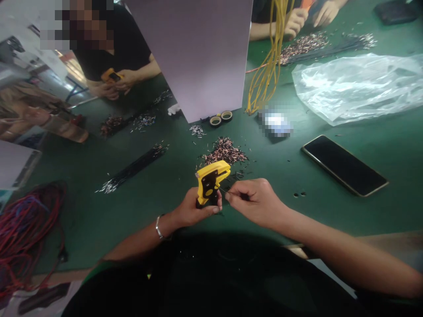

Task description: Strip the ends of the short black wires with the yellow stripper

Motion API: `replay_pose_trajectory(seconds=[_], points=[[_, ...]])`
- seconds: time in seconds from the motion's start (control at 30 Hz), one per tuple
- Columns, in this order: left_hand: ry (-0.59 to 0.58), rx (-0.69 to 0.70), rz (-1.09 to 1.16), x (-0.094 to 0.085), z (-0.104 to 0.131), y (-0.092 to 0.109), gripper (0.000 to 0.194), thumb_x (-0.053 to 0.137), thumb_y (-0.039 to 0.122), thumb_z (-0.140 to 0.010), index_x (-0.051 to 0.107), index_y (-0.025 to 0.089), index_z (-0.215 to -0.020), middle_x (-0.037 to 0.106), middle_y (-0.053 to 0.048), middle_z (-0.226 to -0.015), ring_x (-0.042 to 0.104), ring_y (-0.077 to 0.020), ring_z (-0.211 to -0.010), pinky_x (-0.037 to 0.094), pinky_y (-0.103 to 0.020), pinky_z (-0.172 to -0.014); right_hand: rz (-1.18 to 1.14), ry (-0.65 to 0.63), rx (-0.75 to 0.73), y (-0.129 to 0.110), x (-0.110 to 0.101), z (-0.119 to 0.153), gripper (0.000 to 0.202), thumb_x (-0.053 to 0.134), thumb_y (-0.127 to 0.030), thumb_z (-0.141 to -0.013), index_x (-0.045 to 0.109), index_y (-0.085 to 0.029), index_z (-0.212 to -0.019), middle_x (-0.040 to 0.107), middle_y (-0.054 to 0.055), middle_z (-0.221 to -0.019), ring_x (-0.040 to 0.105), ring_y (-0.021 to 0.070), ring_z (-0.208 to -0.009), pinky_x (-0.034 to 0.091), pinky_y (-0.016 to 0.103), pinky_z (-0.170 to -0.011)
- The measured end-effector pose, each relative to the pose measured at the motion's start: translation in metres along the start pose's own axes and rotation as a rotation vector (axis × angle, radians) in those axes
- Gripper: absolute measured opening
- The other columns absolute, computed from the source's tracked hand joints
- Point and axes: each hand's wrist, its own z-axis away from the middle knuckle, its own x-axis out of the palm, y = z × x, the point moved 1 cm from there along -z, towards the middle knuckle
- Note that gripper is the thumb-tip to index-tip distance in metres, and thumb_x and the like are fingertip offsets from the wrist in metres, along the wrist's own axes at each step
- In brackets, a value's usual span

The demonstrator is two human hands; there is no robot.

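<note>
My left hand (pixel 193 209) is wrapped round the handles of a yellow and black wire stripper (pixel 209 185), its jaws tilted up and to the right. My right hand (pixel 253 199) pinches a thin dark wire (pixel 222 189) just right of the tool. One end of that wire points toward the tool; whether it sits inside cannot be made out. Just beyond the tool lies a heap of short copper-ended wire pieces (pixel 225 150). Farther left, a bundle of black wires (pixel 134 168) with silvery ends rests on the green table (pixel 178 176).
A dark phone (pixel 344 165) and a clear plastic bag (pixel 357 90) lie to the right. Behind the heap stand a pale upright panel (pixel 201 57) and two tape rolls (pixel 220 119). Red cables (pixel 29 233) pile up at left. Co-workers' hands (pixel 120 83) are across the table.
</note>
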Motion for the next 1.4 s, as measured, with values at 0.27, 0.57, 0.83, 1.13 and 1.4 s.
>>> replay_pose_trajectory(seconds=[0.27,0.57,0.83,1.13,1.4], points=[[0.058,-0.022,-0.094,0.0,0.001,0.0,0.025,0.076,0.034,-0.083,0.067,0.012,-0.09,0.069,-0.006,-0.08,0.065,-0.0159,-0.073,0.056,-0.03,-0.074,-0.016,-0.01,-0.013,0.001,0.002,0.0,0.026,0.053,-0.019,-0.078,0.061,-0.017,-0.054,0.05,-0.004,-0.047,0.035,0.0068,-0.046,0.026,0.023,-0.045],[0.115,-0.114,-0.195,0.001,0.003,-0.002,0.027,0.075,0.036,-0.082,0.064,0.013,-0.078,0.064,-0.002,-0.059,0.059,-0.012,-0.055,0.05,-0.023,-0.058,-0.013,-0.023,0.0,0.001,0.002,0.0,0.028,0.052,-0.022,-0.079,0.052,-0.017,-0.052,0.039,-0.005,-0.048,0.032,0.006,-0.047,0.026,0.022,-0.045],[0.196,-0.228,-0.113,0.004,0.003,0.002,0.033,0.082,0.036,-0.073,0.058,0.014,-0.069,0.056,0.003,-0.047,0.049,-0.0074,-0.041,0.042,-0.019,-0.047,-0.064,-0.065,0.035,0.004,0.001,0.001,0.025,0.054,-0.024,-0.083,0.061,-0.015,-0.06,0.047,-0.004,-0.051,0.039,0.007,-0.05,0.031,0.022,-0.048],[0.018,-0.193,0.482,-0.005,-0.006,0.001,0.027,0.083,0.022,-0.069,0.066,0.01,-0.086,0.066,-0.004,-0.067,0.064,-0.017,-0.055,0.055,-0.034,-0.058,-0.196,-0.025,0.143,0.017,-0.026,-0.009,0.029,0.065,-0.038,-0.086,0.076,-0.013,-0.078,0.056,-0.001,-0.052,0.047,0.0101,-0.049,0.037,0.025,-0.05],[-0.236,-0.241,0.544,-0.01,-0.003,0.002,0.037,0.086,0.026,-0.067,0.07,0.011,-0.096,0.069,-0.008,-0.078,0.068,-0.022,-0.07,0.057,-0.04,-0.069,-0.273,-0.016,0.12,0.019,-0.039,-0.012,0.033,0.073,-0.047,-0.082,0.079,-0.015,-0.077,0.056,0.0,-0.053,0.048,0.0108,-0.052,0.038,0.026,-0.05]])
